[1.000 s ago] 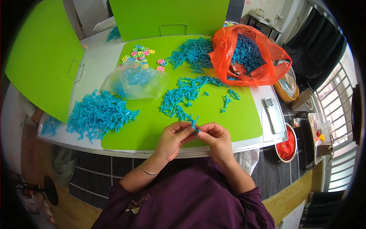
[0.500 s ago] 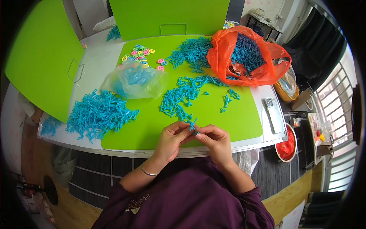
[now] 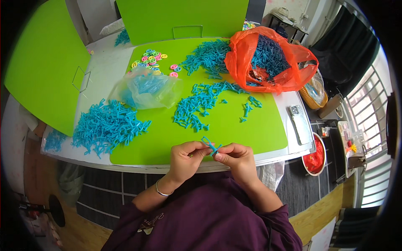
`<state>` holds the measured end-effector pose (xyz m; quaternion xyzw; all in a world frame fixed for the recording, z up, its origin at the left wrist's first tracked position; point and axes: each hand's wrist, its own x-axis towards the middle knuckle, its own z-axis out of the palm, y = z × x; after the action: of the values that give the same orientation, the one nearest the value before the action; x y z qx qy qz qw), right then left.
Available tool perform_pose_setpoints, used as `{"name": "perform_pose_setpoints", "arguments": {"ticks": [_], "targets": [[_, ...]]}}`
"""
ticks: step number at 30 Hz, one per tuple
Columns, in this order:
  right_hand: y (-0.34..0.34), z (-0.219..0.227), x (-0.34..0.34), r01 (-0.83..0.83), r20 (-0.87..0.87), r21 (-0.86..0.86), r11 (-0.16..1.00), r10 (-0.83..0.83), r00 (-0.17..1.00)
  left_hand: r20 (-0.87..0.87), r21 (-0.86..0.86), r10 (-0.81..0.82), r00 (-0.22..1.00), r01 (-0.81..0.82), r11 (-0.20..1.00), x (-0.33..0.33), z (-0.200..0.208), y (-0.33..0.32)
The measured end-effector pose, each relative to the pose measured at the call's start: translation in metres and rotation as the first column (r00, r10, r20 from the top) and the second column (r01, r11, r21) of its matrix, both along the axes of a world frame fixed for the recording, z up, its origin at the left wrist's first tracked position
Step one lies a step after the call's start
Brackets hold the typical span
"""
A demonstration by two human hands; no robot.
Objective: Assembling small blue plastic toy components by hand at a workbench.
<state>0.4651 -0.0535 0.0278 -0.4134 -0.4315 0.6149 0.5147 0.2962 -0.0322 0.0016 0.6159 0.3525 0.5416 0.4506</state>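
Above the table's front edge, my left hand [image 3: 186, 160] and my right hand [image 3: 238, 160] meet, thumb against fingers on each. Pinched between them is a small blue plastic piece [image 3: 208, 142], with a loop at its upper end and short arms lower down. Whether it is one part or two joined ones is too small to tell. Beyond my fingers lies a loose spread of like blue pieces [image 3: 192, 109] on the green board [image 3: 251, 138]. A denser heap of blue pieces [image 3: 106, 127] sits to the left.
A red plastic bag [image 3: 238, 54] of darker blue pieces stands at the back right, beside another blue pile [image 3: 205, 58]. Left of centre are a clear bag [image 3: 163, 92] and several coloured rings [image 3: 153, 58]. A phone [image 3: 299, 125] lies on the right edge. Green panels [image 3: 184, 16] stand behind.
The blue piece between my hands has tilted, its loop now showing up and to the left. Both hands have come slightly lower, with my left fingers less bunched around the piece.
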Motion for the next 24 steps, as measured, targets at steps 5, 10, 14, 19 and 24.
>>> {"name": "perform_pose_setpoints", "arguments": {"ticks": [5, 10, 14, 19, 24], "targets": [[-0.008, -0.006, -0.006, 0.077, 0.244, 0.269, 0.96, -0.145, 0.959, 0.055, 0.023, 0.012, 0.998, -0.013, 1.0, 0.003, 0.003, -0.002], [-0.001, -0.008, -0.002, 0.053, 0.008, 0.027, 0.998, -0.053, 0.999, 0.052, 0.066, 0.092, 0.994, -0.096, 0.993, 0.004, 0.002, -0.001], [-0.003, -0.004, 0.0, -0.076, -0.22, -0.086, 0.993, 0.056, 0.974, 0.051, -0.009, 0.008, 0.999, -0.008, 1.0, 0.002, 0.0, -0.002], [-0.003, -0.009, 0.004, -0.092, -0.173, -0.039, 0.995, 0.084, 0.981, 0.045, -0.054, -0.066, 0.997, 0.069, 0.996, 0.0, -0.002, 0.0], [-0.011, -0.01, -0.001, 0.036, 0.017, 0.041, 0.999, -0.036, 0.999, -0.036, 0.175, 0.077, 0.996, -0.069, 0.982, 0.006, 0.002, -0.002]]}}
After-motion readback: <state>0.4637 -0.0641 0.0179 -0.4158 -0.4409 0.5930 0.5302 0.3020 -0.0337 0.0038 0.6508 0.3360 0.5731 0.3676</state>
